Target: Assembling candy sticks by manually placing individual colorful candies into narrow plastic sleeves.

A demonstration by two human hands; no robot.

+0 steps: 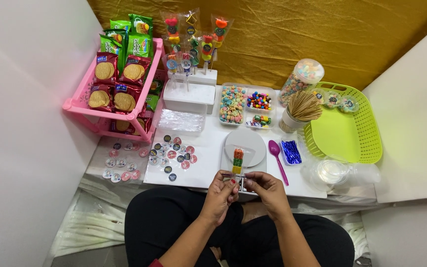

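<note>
Candy skewer wrapped in clear film: our left hand and right hand both pinch its lower end, above the white tabletop, near a purple spoon.

At far left we see red and green biscuit packets stacked in the pink plastic rack, with clear cellophane-wrapped candy skewers standing upright just beside them. Small round stickers in red, black and white lie scattered on the white table; further round stickers lie left of these.
</note>
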